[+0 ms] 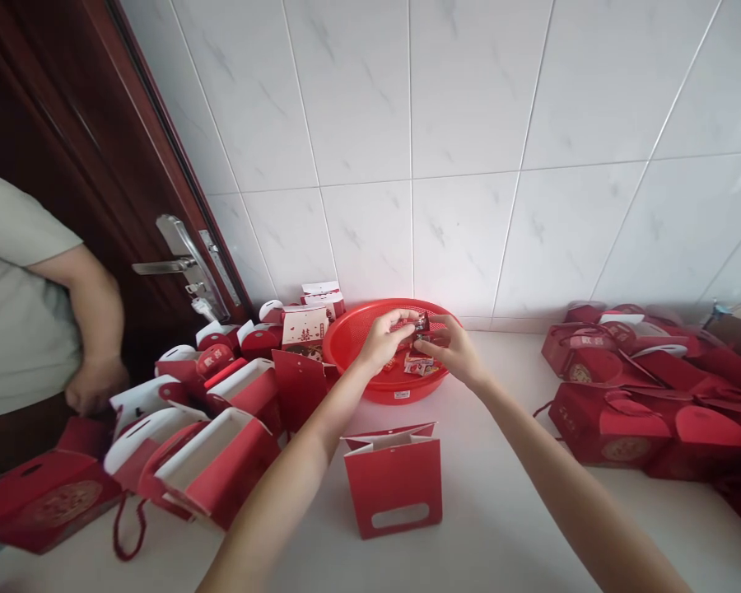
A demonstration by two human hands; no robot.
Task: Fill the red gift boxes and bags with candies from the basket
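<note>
Over a red plastic basket (401, 394), my left hand (384, 342) pinches a small dark-wrapped candy (421, 322) between thumb and fingers. My right hand (454, 352) is close beside it, its fingers curled around a small wrapped piece whose kind is partly hidden. Several small wrapped candies (421, 365) lie in the basket below my hands. Between my forearms, nearer to me, a red paper gift box (393, 486) stands upright on the white table, its top open and an oval window low on its front.
Many red gift boxes (240, 469) with open tops crowd the left side. More red boxes (623, 428) are grouped at the right. A tiled wall (370, 123) rises behind the basket. Another person's arm (95, 313) is at the far left by a dark door (67, 107).
</note>
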